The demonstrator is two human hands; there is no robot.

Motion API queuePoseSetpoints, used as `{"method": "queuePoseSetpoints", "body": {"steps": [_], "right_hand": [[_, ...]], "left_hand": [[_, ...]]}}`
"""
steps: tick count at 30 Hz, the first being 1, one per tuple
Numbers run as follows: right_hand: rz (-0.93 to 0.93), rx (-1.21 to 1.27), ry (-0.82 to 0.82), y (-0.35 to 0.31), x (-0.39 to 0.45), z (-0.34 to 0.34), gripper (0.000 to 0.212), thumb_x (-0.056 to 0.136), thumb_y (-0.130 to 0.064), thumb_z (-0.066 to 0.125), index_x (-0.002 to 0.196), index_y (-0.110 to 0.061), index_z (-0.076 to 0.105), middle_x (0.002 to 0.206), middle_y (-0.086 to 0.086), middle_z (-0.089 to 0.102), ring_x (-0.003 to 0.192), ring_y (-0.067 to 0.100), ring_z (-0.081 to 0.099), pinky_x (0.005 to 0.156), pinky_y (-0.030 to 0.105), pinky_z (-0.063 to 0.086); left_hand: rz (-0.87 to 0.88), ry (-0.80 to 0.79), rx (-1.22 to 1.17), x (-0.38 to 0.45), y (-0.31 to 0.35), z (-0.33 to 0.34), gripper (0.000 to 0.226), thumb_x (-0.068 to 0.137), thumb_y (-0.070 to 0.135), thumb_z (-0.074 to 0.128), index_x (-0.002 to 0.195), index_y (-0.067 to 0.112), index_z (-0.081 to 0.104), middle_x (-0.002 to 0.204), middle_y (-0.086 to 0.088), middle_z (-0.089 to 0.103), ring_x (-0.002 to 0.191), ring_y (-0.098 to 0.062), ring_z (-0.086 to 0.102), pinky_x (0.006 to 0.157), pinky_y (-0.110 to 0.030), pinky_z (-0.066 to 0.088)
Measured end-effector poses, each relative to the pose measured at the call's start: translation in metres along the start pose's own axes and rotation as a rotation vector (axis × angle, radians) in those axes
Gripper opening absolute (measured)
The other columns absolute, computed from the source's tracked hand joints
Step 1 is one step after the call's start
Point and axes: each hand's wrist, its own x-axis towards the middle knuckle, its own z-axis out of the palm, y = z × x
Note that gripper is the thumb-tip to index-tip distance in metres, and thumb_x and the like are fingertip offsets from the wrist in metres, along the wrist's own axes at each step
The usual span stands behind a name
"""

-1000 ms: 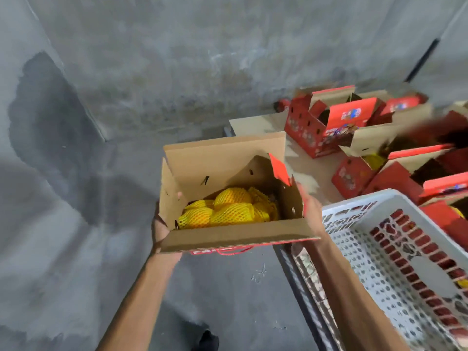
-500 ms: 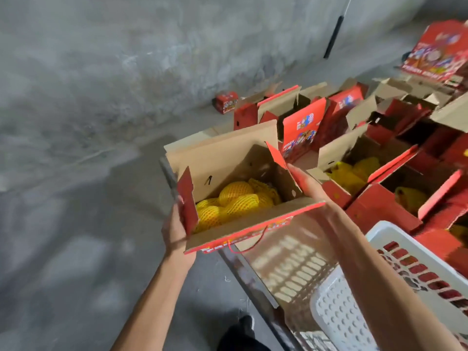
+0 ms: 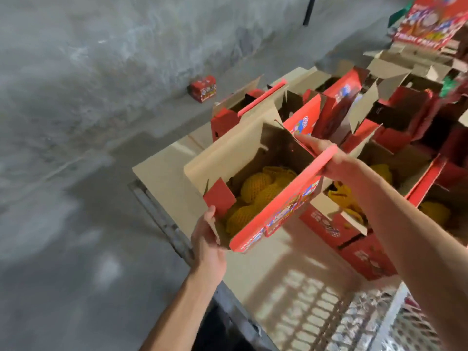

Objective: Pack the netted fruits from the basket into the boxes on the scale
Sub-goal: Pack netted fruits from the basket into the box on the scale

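Observation:
I hold an open red-and-brown cardboard box (image 3: 278,214) in the air, tilted, above a cardboard-covered platform (image 3: 164,173). Several fruits in yellow netting (image 3: 255,186) lie inside it. My left hand (image 3: 206,239) grips the box's near left corner from below. My right hand (image 3: 329,160) grips its far right end at the red flap. The white perforated basket (image 3: 395,323) shows at the bottom right, partly behind my right forearm.
More open red boxes (image 3: 354,115) crowd the platform to the right, some holding netted fruit (image 3: 433,211). A small closed red box (image 3: 202,88) sits on the concrete floor by the wall. A metal frame edge (image 3: 162,219) borders the platform on the left.
Both hands have carried the box rightwards over the platform, toward the other boxes, and tilted it. The view has swung right, showing more boxes and less of the basket.

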Motion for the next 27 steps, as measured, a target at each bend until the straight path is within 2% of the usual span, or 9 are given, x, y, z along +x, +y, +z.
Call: {"method": "queuePoseSetpoints", "body": {"steps": [2, 3, 6, 8, 12, 15, 18, 23, 27], "right_hand": [[0.007, 0.040, 0.000, -0.001, 0.006, -0.013, 0.043, 0.096, -0.036, 0.069, 0.126, -0.005, 0.071, 0.110, 0.009, 0.077, 0.093, 0.021, 0.075, 0.083, 0.032, 0.062], [0.027, 0.024, 0.007, -0.006, 0.002, -0.015, 0.042, 0.098, -0.033, 0.067, 0.128, -0.003, 0.068, 0.107, 0.005, 0.078, 0.092, 0.017, 0.075, 0.083, 0.030, 0.062], [0.053, -0.125, 0.037, -0.009, 0.006, -0.024, 0.023, 0.107, -0.022, 0.052, 0.129, -0.015, 0.057, 0.076, -0.014, 0.076, 0.063, -0.001, 0.072, 0.053, 0.018, 0.057], [0.115, -0.278, 0.031, -0.021, -0.002, -0.026, 0.033, 0.108, -0.023, 0.051, 0.139, -0.012, 0.054, 0.083, -0.006, 0.070, 0.055, 0.001, 0.069, 0.045, 0.019, 0.054], [0.222, -0.570, -0.033, -0.032, -0.009, -0.029, 0.067, 0.083, -0.065, 0.056, 0.137, -0.024, 0.057, 0.077, 0.014, 0.050, 0.044, 0.017, 0.056, 0.035, 0.022, 0.043], [0.345, -0.434, -0.004, -0.034, 0.001, -0.033, 0.065, 0.082, -0.077, 0.058, 0.122, -0.026, 0.063, 0.074, 0.014, 0.067, 0.063, 0.027, 0.071, 0.059, 0.041, 0.060], [0.352, -0.128, 0.085, -0.036, 0.022, -0.056, 0.081, 0.090, -0.079, 0.047, 0.138, -0.015, 0.062, 0.122, 0.013, 0.066, 0.111, 0.034, 0.064, 0.106, 0.056, 0.047], [0.335, -0.064, 0.220, -0.041, 0.044, -0.084, 0.093, 0.093, -0.081, 0.024, 0.102, -0.009, 0.082, 0.098, 0.009, 0.065, 0.083, 0.019, 0.068, 0.078, 0.036, 0.056], [0.173, -0.118, 0.398, -0.034, 0.065, -0.095, 0.077, 0.099, -0.072, 0.031, 0.125, -0.010, 0.069, 0.101, 0.011, 0.075, 0.090, 0.022, 0.068, 0.079, 0.035, 0.049]], "left_hand": [[-0.051, 0.021, 0.040, 0.005, -0.009, 0.005, 0.057, 0.088, 0.044, 0.069, 0.133, 0.010, 0.063, 0.133, -0.014, 0.065, 0.121, -0.030, 0.059, 0.106, -0.047, 0.038], [-0.087, 0.031, 0.053, 0.009, -0.014, 0.008, 0.053, 0.091, 0.043, 0.068, 0.132, 0.009, 0.063, 0.134, -0.016, 0.065, 0.124, -0.033, 0.060, 0.111, -0.051, 0.040], [-0.173, 0.041, 0.029, 0.019, -0.019, 0.011, 0.050, 0.097, 0.041, 0.063, 0.137, 0.012, 0.060, 0.131, -0.020, 0.067, 0.121, -0.042, 0.064, 0.107, -0.064, 0.046], [-0.194, 0.014, 0.020, 0.027, -0.019, 0.011, 0.051, 0.097, 0.041, 0.062, 0.139, 0.013, 0.058, 0.132, -0.019, 0.067, 0.121, -0.042, 0.064, 0.106, -0.063, 0.047], [-0.195, -0.010, 0.046, 0.038, -0.021, 0.016, 0.051, 0.093, 0.040, 0.066, 0.133, 0.008, 0.061, 0.131, -0.015, 0.067, 0.120, -0.037, 0.063, 0.107, -0.056, 0.046], [-0.177, 0.010, 0.073, 0.045, -0.027, 0.024, 0.042, 0.095, 0.037, 0.067, 0.127, 0.010, 0.064, 0.122, -0.013, 0.073, 0.113, -0.035, 0.069, 0.104, -0.056, 0.050], [-0.214, -0.015, 0.119, 0.055, -0.030, 0.041, 0.039, 0.099, 0.037, 0.064, 0.131, 0.014, 0.065, 0.120, -0.011, 0.074, 0.114, -0.033, 0.070, 0.100, -0.055, 0.052], [-0.257, 0.014, 0.190, 0.075, -0.048, 0.077, 0.031, 0.098, 0.034, 0.066, 0.124, 0.018, 0.068, 0.120, -0.006, 0.074, 0.112, -0.024, 0.069, 0.098, -0.050, 0.053], [-0.315, 0.016, 0.192, 0.092, -0.067, 0.099, 0.029, 0.099, 0.031, 0.066, 0.123, 0.013, 0.068, 0.122, -0.012, 0.072, 0.118, -0.030, 0.067, 0.103, -0.057, 0.052]]}}
